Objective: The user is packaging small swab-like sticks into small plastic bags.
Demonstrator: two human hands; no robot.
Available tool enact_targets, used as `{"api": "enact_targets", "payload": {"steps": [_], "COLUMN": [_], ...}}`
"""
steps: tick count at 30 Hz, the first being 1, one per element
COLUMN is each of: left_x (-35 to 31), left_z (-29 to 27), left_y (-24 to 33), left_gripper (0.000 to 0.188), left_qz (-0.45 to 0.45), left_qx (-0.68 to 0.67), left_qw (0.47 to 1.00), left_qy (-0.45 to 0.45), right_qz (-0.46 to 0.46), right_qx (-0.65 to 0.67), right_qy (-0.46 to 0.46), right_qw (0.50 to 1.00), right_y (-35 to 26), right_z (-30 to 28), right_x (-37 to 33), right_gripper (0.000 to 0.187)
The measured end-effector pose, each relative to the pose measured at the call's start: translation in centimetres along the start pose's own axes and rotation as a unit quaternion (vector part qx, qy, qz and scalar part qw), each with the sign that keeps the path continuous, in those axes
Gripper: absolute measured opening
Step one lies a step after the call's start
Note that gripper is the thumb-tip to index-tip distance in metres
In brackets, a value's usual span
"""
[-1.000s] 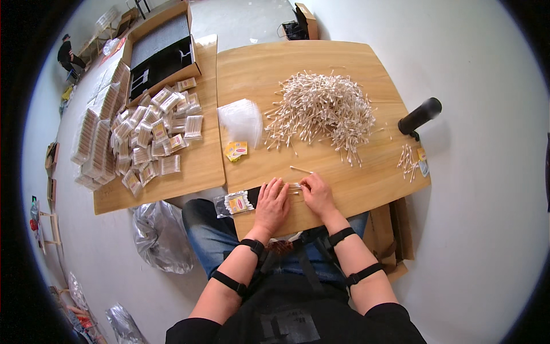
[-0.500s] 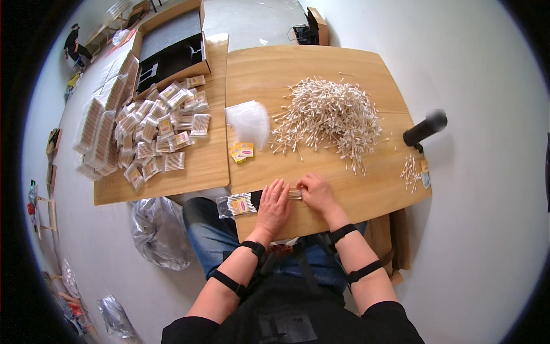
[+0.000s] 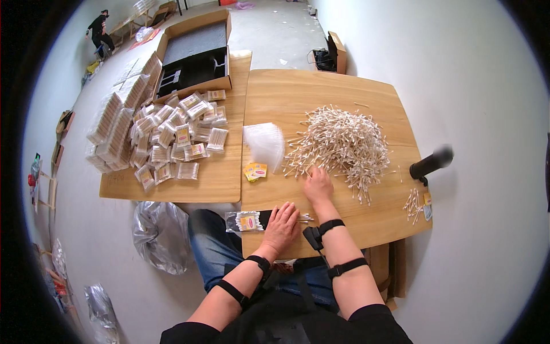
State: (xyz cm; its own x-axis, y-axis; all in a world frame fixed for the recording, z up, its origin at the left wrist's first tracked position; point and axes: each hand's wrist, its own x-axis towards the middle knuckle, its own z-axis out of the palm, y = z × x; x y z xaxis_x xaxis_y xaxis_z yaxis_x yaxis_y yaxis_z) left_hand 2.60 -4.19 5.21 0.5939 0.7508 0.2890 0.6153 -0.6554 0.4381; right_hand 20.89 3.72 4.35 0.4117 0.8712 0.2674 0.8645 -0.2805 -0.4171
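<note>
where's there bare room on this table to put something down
Bare patches: the far end of the wooden table, beyond the swab pile and one stray swab, and its near right, between the right forearm and the small swab cluster. It's crowded mid-table under the pile, and at the near left, where the left hand and a filled packet rest.

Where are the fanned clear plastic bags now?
In the head view, the clear bags lie left of the loose swab heap, just beyond the small yellow cards.
</note>
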Motion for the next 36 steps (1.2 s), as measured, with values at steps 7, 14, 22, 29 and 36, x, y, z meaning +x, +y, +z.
{"api": "enact_targets", "payload": {"steps": [7, 14, 22, 29, 36], "left_x": [0.1, 0.0, -0.1, -0.1, -0.2], "left_z": [-0.4, 0.0, 0.0, 0.3, 0.2], "left_y": [-0.4, -0.5, -0.4, -0.6, -0.7], "left_gripper": [0.04, 0.044, 0.048, 0.054, 0.053], "left_qz": [-0.013, -0.02, -0.033, -0.03, -0.038], "left_qx": [0.003, -0.016, -0.016, -0.013, 0.004], "left_qw": [1.0, 1.0, 0.999, 0.999, 0.999], "left_qy": [-0.009, -0.008, -0.005, -0.002, -0.019], "right_qz": [-0.025, -0.003, -0.102, -0.081, -0.125], "right_qx": [0.098, 0.15, 0.113, 0.092, 0.141], "right_qy": [-0.13, -0.09, -0.103, -0.068, -0.104], "right_qw": [0.986, 0.985, 0.983, 0.99, 0.976], "right_y": [1.5, 2.1, 1.1, -0.1, 0.3], "right_z": [-3.8, -5.2, -5.2, -4.4, -4.9], "right_x": [-4.1, -5.5, -7.0, -7.2, -8.0], "right_gripper": [0.017, 0.015, 0.012, 0.006, 0.004]}}
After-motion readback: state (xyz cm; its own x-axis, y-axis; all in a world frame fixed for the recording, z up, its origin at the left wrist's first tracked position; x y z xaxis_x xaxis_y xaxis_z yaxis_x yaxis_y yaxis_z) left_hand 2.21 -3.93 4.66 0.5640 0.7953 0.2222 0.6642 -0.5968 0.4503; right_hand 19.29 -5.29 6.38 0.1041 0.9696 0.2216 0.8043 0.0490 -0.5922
